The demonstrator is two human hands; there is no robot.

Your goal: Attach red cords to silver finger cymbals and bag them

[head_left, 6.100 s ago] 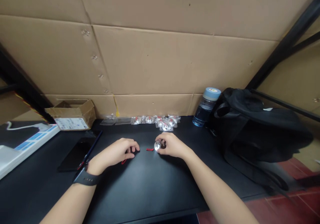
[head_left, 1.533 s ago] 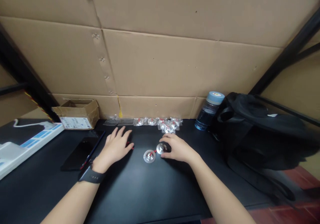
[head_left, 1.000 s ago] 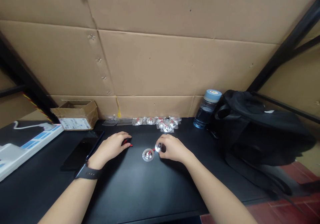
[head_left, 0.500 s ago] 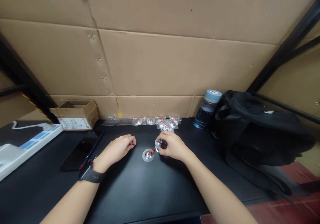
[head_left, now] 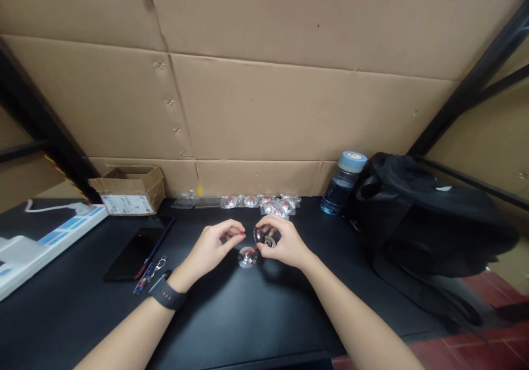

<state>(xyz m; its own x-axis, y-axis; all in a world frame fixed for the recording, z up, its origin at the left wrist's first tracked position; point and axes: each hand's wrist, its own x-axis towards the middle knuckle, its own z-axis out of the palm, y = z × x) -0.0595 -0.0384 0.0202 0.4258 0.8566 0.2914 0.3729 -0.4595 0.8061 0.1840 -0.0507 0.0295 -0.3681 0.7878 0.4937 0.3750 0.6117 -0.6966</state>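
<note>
My left hand (head_left: 219,244) pinches a small red piece (head_left: 242,233) between thumb and fingertips. Just across from it, my right hand (head_left: 285,241) grips a shiny round metal disc (head_left: 258,234) by its edge, tilted up so that a dark reflective face shows. Below the fingers, a silver disc with a clear-looking rim (head_left: 247,257) lies flat on the black table, a red stick-like part at its centre reaching toward my right thumb. Another round metal piece (head_left: 269,241) shows partly behind my right fingers. The red piece and the held disc are a short gap apart.
Several bagged silver discs with red centres (head_left: 266,202) lie along the cardboard wall (head_left: 256,111). Left are a small carton (head_left: 128,203), a phone (head_left: 138,249), a keyring (head_left: 151,273) and a power strip (head_left: 61,238). Right are a water bottle (head_left: 343,183) and a black bag (head_left: 433,221).
My left hand has moved right with the red piece, closer to the right hand. The disc in my right hand has been turned more upright. The keyring has come into sight.
</note>
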